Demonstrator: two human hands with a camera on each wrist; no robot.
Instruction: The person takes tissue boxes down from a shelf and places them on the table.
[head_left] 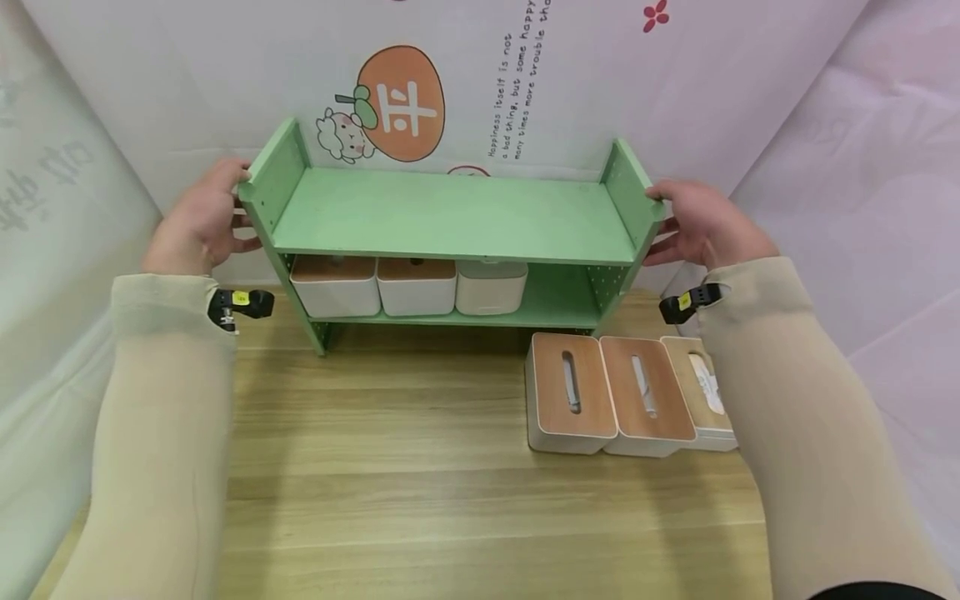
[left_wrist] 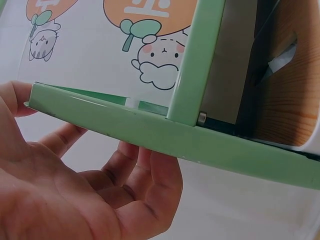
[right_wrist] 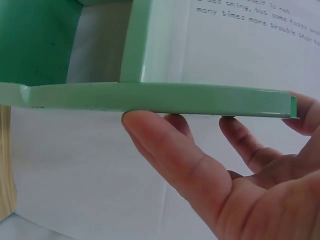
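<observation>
Green shelf (head_left: 457, 212): three boxes (head_left: 417, 297) within its lower tier; before its right end, tissue boxes (head_left: 666, 402) holding tissues (head_left: 707, 385); left hand (head_left: 201, 218), right hand (head_left: 711, 223) gripping its side panels (head_left: 632, 200)

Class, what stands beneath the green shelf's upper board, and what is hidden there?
On the lower board stand two white boxes with brown lids and one cream box. In the head view, the upper board hides their rear parts.
</observation>
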